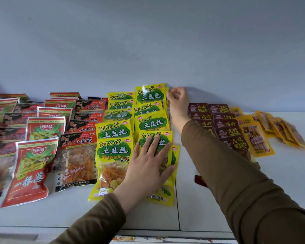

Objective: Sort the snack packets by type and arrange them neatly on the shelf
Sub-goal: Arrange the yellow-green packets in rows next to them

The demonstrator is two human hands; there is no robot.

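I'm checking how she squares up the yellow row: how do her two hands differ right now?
The left hand lies flat, fingers straight and spread, pressing on the front yellow packet; the right hand has curled fingers at the edge of the back yellow packet. The left hand is near the shelf's front, the right reaches to the wall. Both wear brown sleeves and work the same yellow row.

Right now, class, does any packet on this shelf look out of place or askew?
Yes. The orange packets at far right lie fanned and slanted, unlike the straight rows, and a red packet sits alone, half hidden under the right sleeve.
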